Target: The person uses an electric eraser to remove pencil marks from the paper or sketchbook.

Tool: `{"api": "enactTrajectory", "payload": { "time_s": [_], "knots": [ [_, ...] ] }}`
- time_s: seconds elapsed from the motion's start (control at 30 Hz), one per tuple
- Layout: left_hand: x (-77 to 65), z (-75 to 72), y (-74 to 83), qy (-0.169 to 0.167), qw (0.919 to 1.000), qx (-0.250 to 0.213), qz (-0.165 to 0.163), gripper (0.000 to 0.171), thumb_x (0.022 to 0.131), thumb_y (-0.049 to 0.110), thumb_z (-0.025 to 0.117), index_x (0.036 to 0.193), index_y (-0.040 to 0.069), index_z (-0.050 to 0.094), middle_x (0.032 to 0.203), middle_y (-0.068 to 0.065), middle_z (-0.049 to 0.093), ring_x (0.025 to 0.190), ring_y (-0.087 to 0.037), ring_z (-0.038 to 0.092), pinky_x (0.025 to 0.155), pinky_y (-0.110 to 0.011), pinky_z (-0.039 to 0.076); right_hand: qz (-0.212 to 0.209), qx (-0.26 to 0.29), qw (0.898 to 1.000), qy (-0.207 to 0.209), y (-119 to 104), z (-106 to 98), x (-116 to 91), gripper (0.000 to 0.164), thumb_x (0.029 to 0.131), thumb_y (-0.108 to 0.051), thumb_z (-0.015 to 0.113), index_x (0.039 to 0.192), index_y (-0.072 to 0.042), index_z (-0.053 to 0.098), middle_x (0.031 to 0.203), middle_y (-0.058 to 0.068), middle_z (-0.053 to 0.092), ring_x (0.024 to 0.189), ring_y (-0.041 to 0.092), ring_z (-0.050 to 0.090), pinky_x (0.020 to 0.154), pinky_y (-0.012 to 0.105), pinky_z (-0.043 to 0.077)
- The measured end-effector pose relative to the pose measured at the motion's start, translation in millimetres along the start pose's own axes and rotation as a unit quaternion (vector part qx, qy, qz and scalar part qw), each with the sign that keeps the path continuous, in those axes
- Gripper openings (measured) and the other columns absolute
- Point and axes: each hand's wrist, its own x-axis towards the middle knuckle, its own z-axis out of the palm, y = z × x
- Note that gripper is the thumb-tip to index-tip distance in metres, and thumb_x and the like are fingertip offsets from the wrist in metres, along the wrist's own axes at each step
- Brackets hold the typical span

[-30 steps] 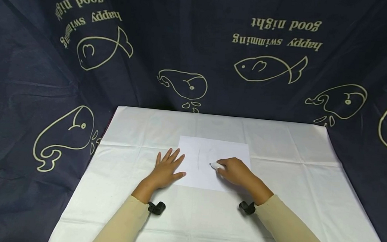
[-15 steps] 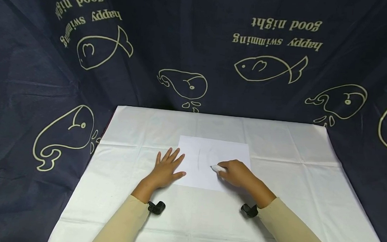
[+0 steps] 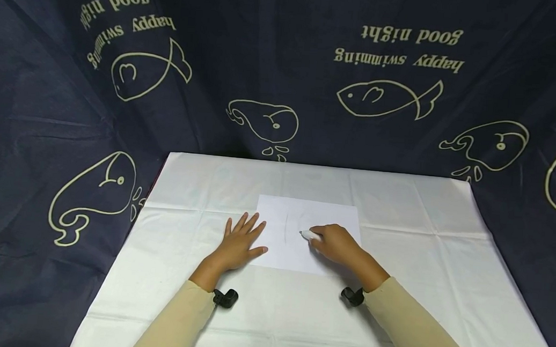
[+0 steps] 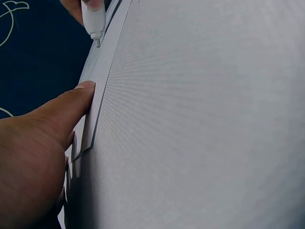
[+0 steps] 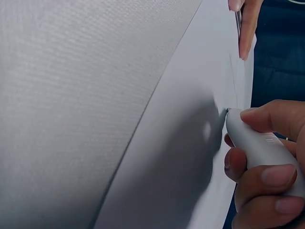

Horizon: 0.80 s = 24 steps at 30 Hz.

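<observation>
A sheet of white paper [image 3: 272, 254] lies on the white-covered table, with faint curved grey lines [image 3: 286, 229] near its middle. My left hand [image 3: 236, 246] rests flat across the paper's left edge, fingers spread; in the left wrist view its thumb [image 4: 78, 98] presses on the sheet near the edge. My right hand [image 3: 338, 245] grips a white correction pen [image 5: 259, 145] with a bulging body and a small metal tip. The pen leans to the left, its tip right at the paper, to the right of the grey lines. A dark shadow of hand and pen falls on the sheet.
A white cloth with fold creases covers the table [image 3: 412, 258]. Behind and beside it hangs a dark blue curtain [image 3: 318, 15] printed with fish, whales and upside-down lettering. Black wrist cameras [image 3: 225, 298] sit at both sleeve cuffs.
My right hand shifts slightly down and right with the correction pen, then back up and left past its first position. The left hand and the paper stay in place.
</observation>
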Motion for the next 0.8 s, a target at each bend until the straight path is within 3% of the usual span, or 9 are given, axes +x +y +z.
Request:
{"api": "enactTrajectory", "payload": {
  "time_s": [0.47,0.8],
  "knots": [
    [1.4,-1.3,-3.4,-0.002,1.0000,-0.001,0.003,0.075,0.101,0.056,0.050,0.162,0.020,0.026,0.172,-0.007,0.008,0.159,-0.036,-0.002,0.121,-0.070,-0.006,-0.025,-0.002,1.000,-0.015,4,-2,-13,0.034,0.095,-0.020,0.068,0.125,-0.005,0.071,0.119,0.014,0.074,0.115,0.038,0.068,0.100,0.053,0.052],
    [-0.2,-0.2,-0.7,-0.004,1.0000,-0.002,0.000,0.074,0.102,0.054,0.051,0.162,0.019,0.026,0.172,-0.007,0.008,0.160,-0.036,-0.002,0.121,-0.069,-0.007,-0.013,-0.002,1.000,-0.003,-2,-2,-3,0.036,0.096,-0.022,0.067,0.127,-0.005,0.070,0.122,0.016,0.073,0.119,0.039,0.066,0.103,0.053,0.051]
  ]
}}
